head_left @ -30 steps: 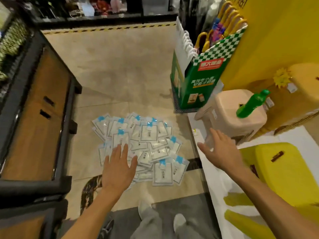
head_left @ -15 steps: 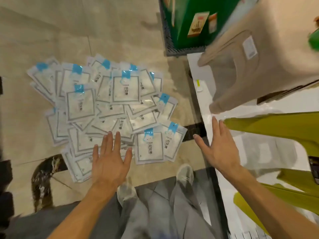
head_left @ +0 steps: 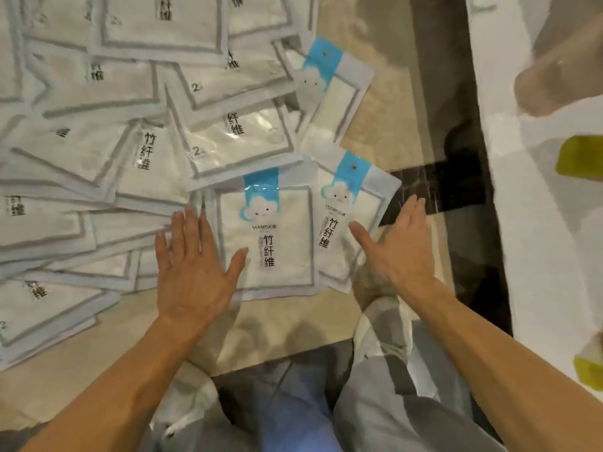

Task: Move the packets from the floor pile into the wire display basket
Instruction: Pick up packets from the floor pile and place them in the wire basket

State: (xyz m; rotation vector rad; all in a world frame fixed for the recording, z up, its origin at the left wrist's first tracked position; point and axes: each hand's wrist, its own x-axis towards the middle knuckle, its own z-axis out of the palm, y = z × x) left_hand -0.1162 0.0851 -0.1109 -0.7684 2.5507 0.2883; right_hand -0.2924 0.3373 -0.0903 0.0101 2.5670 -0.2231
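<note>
Both hands have dropped closer to the packets than they were half a second ago, and the view has closed in so the pile now fills the upper left. Left hand (head_left: 192,272) is flat and spread, fingers straight, its thumb lying over the lower left edge of the nearest packet (head_left: 267,236) and its fingers reaching over the packets just to the left; whether the palm presses down cannot be told. Right hand (head_left: 396,246) is also spread with straight fingers, holding nothing, its thumb over the lower right part of a second packet (head_left: 346,223) that lies just beside the first and partly overlaps its right edge.

Each of these two white packets has a blue strip at the top with a small white cloud face, a faint grey brand line that seems to read "yunlei", and black characters 竹纤维 running down the front. A third packet (head_left: 329,93) with the same blue strip lies further up, tilted. Other packets in the pile (head_left: 98,141) lie overlapped at all angles on the beige floor (head_left: 401,119); several show 竹纤维 or part of it, and some a "2".

Grey trouser legs (head_left: 391,402) fill the bottom. A dark floor band (head_left: 456,197) runs along the right, beside a white surface (head_left: 538,256).
</note>
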